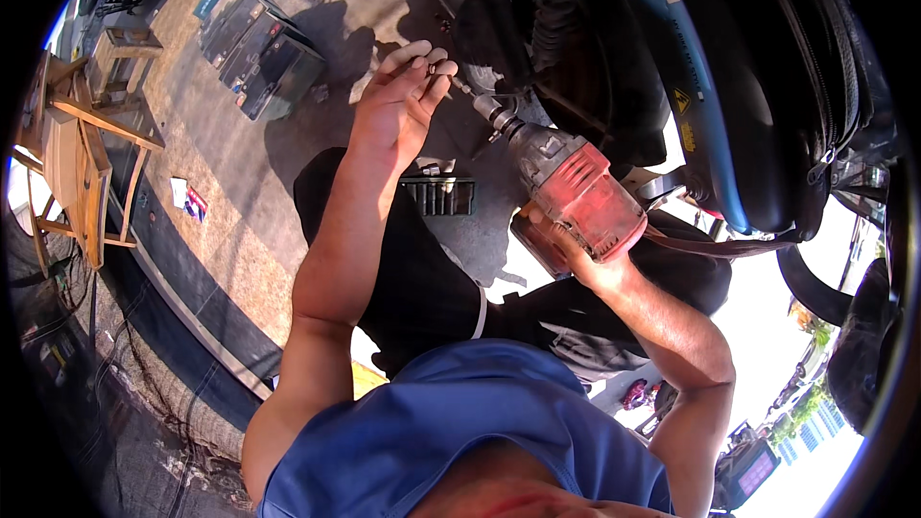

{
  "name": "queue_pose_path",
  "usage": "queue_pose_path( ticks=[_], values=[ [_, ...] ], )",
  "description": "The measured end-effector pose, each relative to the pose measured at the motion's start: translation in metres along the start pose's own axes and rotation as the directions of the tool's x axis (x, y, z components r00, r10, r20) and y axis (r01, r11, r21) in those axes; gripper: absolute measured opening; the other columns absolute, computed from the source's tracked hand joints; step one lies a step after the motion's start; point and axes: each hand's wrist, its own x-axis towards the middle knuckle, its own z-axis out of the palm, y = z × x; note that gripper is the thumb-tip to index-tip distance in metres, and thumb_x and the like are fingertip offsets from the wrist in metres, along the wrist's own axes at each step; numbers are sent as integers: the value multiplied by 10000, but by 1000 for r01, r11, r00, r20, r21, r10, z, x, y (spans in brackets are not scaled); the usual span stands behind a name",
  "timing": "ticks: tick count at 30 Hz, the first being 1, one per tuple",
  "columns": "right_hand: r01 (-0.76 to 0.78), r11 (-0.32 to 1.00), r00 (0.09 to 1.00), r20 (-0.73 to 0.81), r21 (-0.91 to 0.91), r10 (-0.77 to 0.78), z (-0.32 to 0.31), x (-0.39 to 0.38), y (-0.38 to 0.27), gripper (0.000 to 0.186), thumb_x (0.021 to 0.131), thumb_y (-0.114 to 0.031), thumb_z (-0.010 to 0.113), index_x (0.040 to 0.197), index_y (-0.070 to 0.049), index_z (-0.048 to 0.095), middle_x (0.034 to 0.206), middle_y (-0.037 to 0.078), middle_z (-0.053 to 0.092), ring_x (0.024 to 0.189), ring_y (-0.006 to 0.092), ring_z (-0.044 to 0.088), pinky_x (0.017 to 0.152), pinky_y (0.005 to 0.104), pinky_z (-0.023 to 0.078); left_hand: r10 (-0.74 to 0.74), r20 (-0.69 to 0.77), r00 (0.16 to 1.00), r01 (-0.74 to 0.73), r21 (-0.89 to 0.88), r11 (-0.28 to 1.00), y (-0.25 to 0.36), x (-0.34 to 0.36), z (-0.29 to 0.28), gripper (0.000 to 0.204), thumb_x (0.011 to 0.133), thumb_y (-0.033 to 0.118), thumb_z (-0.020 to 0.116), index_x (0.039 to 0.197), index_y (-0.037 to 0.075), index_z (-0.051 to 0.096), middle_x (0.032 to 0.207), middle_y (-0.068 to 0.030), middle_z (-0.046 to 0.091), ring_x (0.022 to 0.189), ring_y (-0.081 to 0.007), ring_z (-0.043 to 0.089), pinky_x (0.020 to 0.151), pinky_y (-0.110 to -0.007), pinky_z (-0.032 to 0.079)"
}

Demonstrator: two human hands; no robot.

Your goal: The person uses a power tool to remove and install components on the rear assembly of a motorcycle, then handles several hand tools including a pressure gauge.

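My right hand (585,254) is wrapped round the handle of a red and grey cordless drill (587,194), which points up and to the left. A metal chuck (497,115) at its nose carries a thin bit (462,86). My left hand (403,101) is raised just left of the bit's tip, its fingers pinched together. Something small and dark shows between those fingertips, too small to name. Close to the bit, on its right, is the dark underside of a vehicle with a blue tubular frame (693,86) and a ribbed black boot (559,14).
A dark green case with slots (439,196) lies on the ground between my knees. Black boxes like batteries (259,53) stand at the upper left. A wooden stool (125,53) and a wooden chair (82,173) are at the far left. A small card (195,203) lies on the floor.
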Motion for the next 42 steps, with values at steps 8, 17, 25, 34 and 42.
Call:
queue_pose_path(
  ticks=[8, 17, 25, 34, 42],
  values=[
    [174, 966, 984, -17, -189, -180, 4, 9, -15, 219, 873, -142, 744, 1047, -46, 652, 964, 64, 675, 877, 200, 652, 766, 345, 530, 6, -29, 1000, -3, 97, 995, -7, -7, 3, 278, 925, 101, 673, 1180, 22, 596, 1085, -146, 663, 1034, -310, 672, 907, -389, 542],
    [33, 992, 998, -52, -121, -40, 8, 15, -26, 231, 835, -122, 748, 1029, -39, 656, 942, 105, 677, 878, 286, 668, 757, 392, 537, 38, -10, 999, -37, 117, 992, -12, -11, 5, 199, 982, 97, 593, 1175, 52, 614, 1058, -110, 677, 1026, -257, 671, 874, -344, 529],
    [2, 995, 1000, 0, -96, -2, 20, 15, -15, 246, 901, -153, 733, 1052, -6, 605, 885, 56, 652, 770, 150, 624, 664, 316, 515, 66, -143, 987, -28, 255, 966, -28, -13, 14, 145, 981, 122, 620, 1109, 53, 615, 1012, -105, 698, 933, -246, 698, 829, -357, 547],
    [-205, 903, 941, -176, 376, 288, 27, 37, 5, 175, 916, -112, 699, 1018, -17, 594, 790, 13, 596, 614, 74, 542, 545, 249, 465, 100, 143, 985, -170, 667, 725, -61, 37, -16, 214, 920, -53, 537, 1094, 7, 646, 1042, -104, 701, 983, -203, 678, 871, -338, 549],
    [-314, 891, 919, -133, 329, 372, 12, 72, -12, 194, 955, -201, 662, 928, -21, 594, 648, -13, 543, 508, 61, 490, 468, 252, 420, 332, 507, 795, -481, 861, -164, -75, 56, -20, 334, 794, -74, 569, 1100, 37, 642, 1056, -143, 698, 1102, -350, 607, 966, -442, 478]
  ],
)
